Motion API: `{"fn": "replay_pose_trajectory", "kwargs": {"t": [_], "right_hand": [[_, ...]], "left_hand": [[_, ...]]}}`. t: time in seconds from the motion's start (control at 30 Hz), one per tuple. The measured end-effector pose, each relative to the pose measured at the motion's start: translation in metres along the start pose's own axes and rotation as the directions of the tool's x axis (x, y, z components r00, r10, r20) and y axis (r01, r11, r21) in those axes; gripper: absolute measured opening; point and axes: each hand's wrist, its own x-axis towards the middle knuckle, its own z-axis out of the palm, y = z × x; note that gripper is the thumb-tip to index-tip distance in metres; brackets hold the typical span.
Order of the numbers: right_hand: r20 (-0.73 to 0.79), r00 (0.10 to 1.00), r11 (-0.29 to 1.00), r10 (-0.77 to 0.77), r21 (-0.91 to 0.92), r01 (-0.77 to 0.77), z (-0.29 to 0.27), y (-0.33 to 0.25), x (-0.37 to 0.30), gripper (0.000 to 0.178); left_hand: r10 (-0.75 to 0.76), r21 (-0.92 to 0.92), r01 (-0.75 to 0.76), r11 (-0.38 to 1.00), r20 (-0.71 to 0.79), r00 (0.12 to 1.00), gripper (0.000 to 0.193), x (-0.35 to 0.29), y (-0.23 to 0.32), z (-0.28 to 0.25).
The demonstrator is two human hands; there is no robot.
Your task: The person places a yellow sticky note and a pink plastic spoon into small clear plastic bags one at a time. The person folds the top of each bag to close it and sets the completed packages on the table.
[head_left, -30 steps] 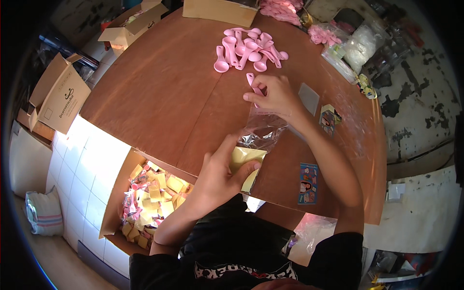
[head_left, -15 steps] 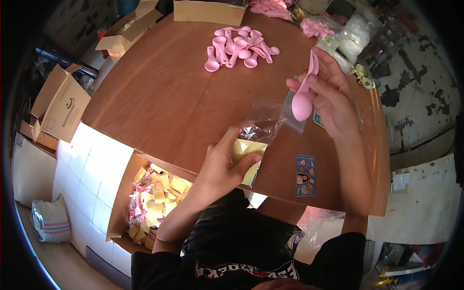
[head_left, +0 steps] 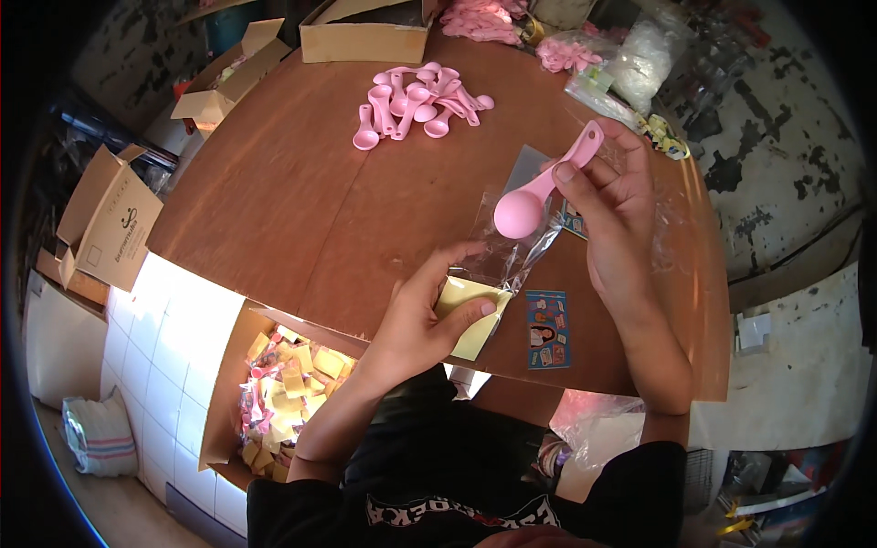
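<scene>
Held between the thumb and fingers of my left hand [head_left: 411, 320] is a clear plastic bag [head_left: 498, 260] with a folded yellow paper [head_left: 475, 294] at its lower end. My right hand [head_left: 617, 215] pinches a pink measuring spoon [head_left: 518, 214] by its handle, the rounded bowl hanging over the bag's upper end. The spoon looks to be outside the bag. Just right of the yellow paper lies a blue printed card [head_left: 548, 333]. Another printed card [head_left: 574, 219] is partly hidden behind my right hand. Farther back sits a pile of pink spoons [head_left: 416, 100].
An open carton [head_left: 228, 384] of filled packets stands below the table's left front edge. More cardboard boxes [head_left: 110, 219] are at the left, and one box [head_left: 365, 41] is on the far edge. Bags of pink items [head_left: 566, 55] and a white-filled plastic bag [head_left: 644, 68] lie far right.
My right hand has brought the spoon left and slightly nearer, tilting its handle to the right, so its bowl is now above the bag. The left hand keeps its hold. The view has shifted slightly.
</scene>
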Motion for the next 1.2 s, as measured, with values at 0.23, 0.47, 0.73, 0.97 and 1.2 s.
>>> {"fn": "replay_pose_trajectory", "kwargs": {"t": [0.23,0.47,0.73,0.97,1.2], "right_hand": [[0.008,0.993,0.972,-0.116,-0.206,0.115,-0.019,0.003,-0.006,0.054],[-0.049,0.977,0.967,-0.206,-0.165,0.196,-0.031,-0.004,-0.01,0.052],[0.137,0.983,0.967,-0.125,-0.203,0.152,-0.028,0.006,-0.027,0.04],[0.129,0.992,0.998,-0.01,-0.056,0.018,-0.018,0.0,-0.036,0.015],[0.037,0.942,0.872,-0.333,-0.37,0.322,-0.039,-0.034,-0.032,0.013]], "left_hand": [[0.108,0.039,-0.107,0.994,-0.034,0.994,0.055,0.001,-0.011,0.014],[0.095,0.059,-0.095,0.994,-0.005,0.995,0.057,0.003,-0.011,0.023],[0.183,0.056,-0.181,0.982,-0.036,0.982,0.057,0.009,-0.011,0.029],[0.097,0.112,-0.096,0.989,-0.006,0.995,0.065,0.007,0.002,0.029],[0.364,0.206,-0.356,0.911,-0.001,0.931,0.086,0.013,-0.008,0.024]]}}
